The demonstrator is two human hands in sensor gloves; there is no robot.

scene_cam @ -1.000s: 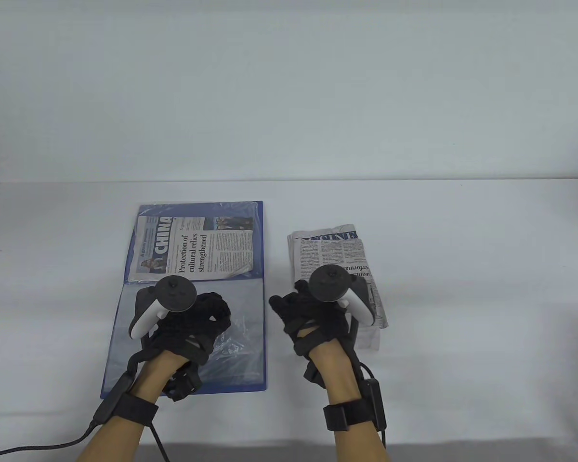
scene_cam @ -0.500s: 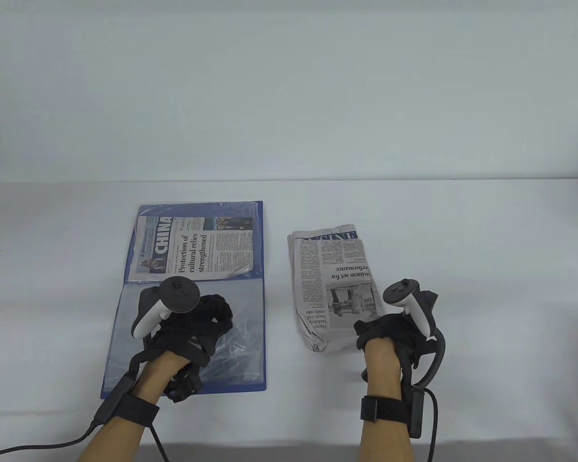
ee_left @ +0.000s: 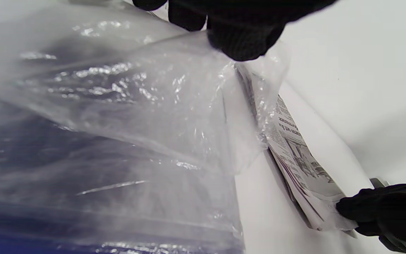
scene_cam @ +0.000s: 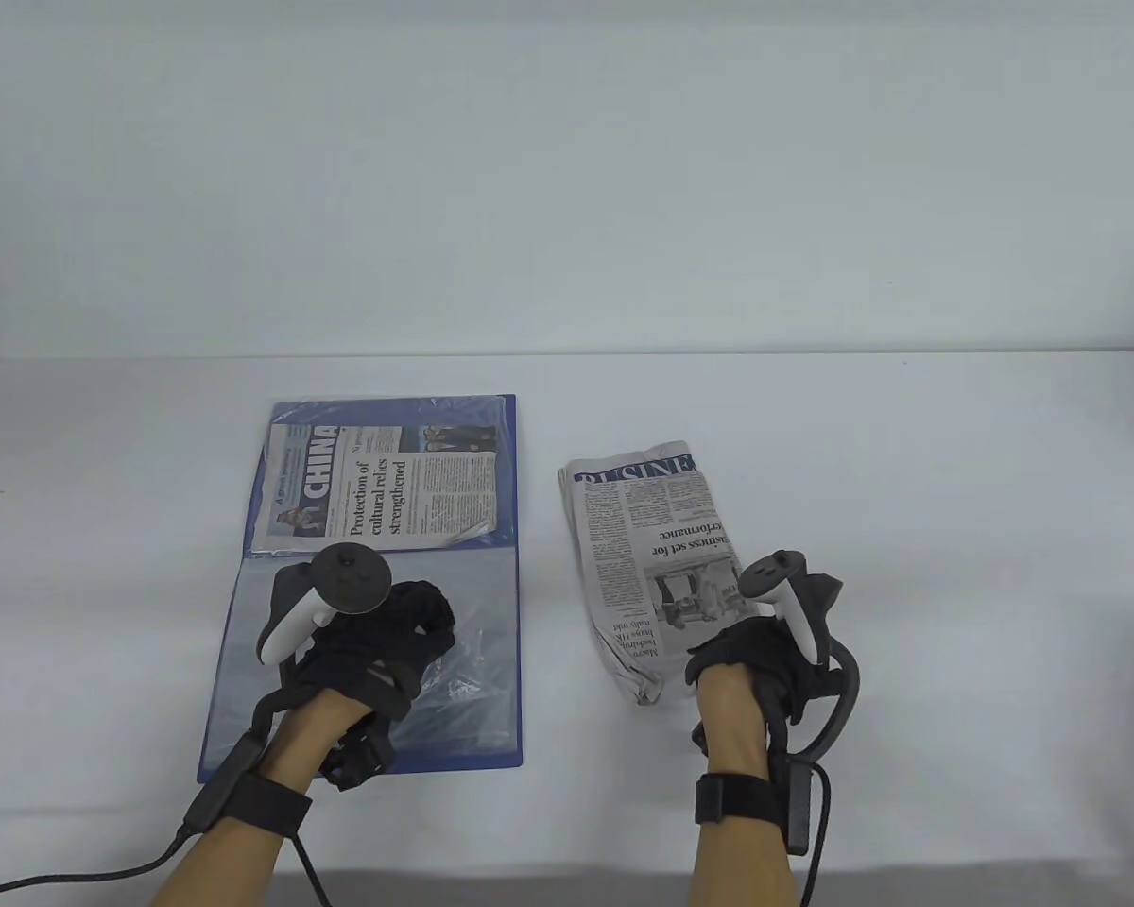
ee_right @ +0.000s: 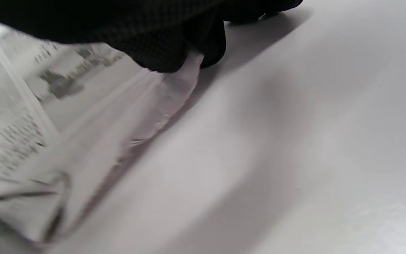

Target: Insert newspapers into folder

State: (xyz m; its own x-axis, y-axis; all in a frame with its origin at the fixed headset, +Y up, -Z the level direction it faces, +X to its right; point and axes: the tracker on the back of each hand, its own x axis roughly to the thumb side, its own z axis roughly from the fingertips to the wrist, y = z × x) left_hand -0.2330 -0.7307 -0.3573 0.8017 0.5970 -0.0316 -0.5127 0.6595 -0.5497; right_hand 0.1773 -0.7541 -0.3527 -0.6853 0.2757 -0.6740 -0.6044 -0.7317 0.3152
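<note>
Table view: the left hand (scene_cam: 369,642) pinches up the clear sleeve (ee_left: 136,106) of the open blue folder (scene_cam: 506,586). Right hand (scene_cam: 765,652) grips the folded newspaper (scene_cam: 652,548) by its near corner, seemingly lifted, beside the folder on the table (scene_cam: 954,567).

On the tabletop (scene_cam: 954,529), the open folder (scene_cam: 501,661) lies to my left with one newspaper (scene_cam: 378,491) in its far sleeve, a second newspaper (scene_cam: 643,539) lying to its right.

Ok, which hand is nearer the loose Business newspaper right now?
Right. The right hand grips the Business newspaper at its near right corner; the left hand is apart from it, holding up the clear sleeve of the blue folder.
</note>
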